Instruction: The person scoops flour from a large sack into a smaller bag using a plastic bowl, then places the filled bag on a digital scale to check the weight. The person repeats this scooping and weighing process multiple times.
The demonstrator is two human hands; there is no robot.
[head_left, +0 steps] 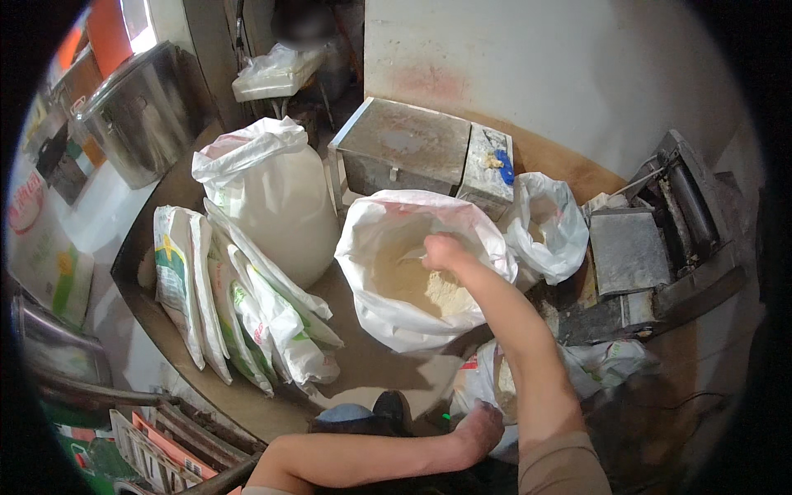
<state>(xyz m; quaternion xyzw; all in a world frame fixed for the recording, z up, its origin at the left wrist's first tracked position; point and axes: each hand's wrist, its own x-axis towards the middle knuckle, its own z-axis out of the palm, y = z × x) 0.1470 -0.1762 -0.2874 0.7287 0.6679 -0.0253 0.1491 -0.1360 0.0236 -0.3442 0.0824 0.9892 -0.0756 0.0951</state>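
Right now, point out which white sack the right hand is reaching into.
The open sack in the middle, holding pale flour: the right hand is inside its rolled-down mouth. The tied sack behind-left stays closed.

Open sack (412, 272): white plastic, faint pink print near rim, pale beige flour (412, 285) inside. Tied sack (276, 202) at 10 o'clock: white. Leaning stack of bags (223, 297) at 9 o'clock: white with green and yellow print. Metal box (404, 148) at 12 o'clock: dull grey, blue scrap on its lid. Wall (561, 74): off-white, brown lower band.

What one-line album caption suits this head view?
Right hand scooping flour inside an open white sack, left hand on a smaller bag below.
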